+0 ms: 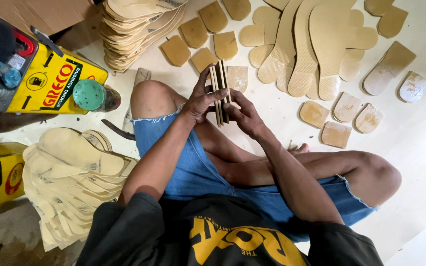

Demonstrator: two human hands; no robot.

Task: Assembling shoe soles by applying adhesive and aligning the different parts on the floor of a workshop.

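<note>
The fingers (208,81) of the left hand (200,101) are wrapped round the left face of a small stack of flat heel pieces (219,91), the thumb being laid across the near edge, so that the stack is gripped on edge and held upright above the crossed legs. The stack is pressed from the other side by the right hand (242,114), whose fingers are curled against its right face and lower end; both hands are thus closed on the same stack, which is clamped between them with its thin edges turned toward the camera. For the step to be done well, it is judged that the pieces should be squared edge to edge before pressure is applied, and that the squeeze should be spread evenly along the faces so that no piece is slid out of line. To the far left a yellow glue can (50,79) is seen lying on the floor, with a green lid (88,94) beside it and a pile of pale insoles (70,172) below. Further right, beyond the hands, long soles (316,44) and loose heel pieces (343,120) are spread over the floor (420,148), well apart from the stack.
</note>
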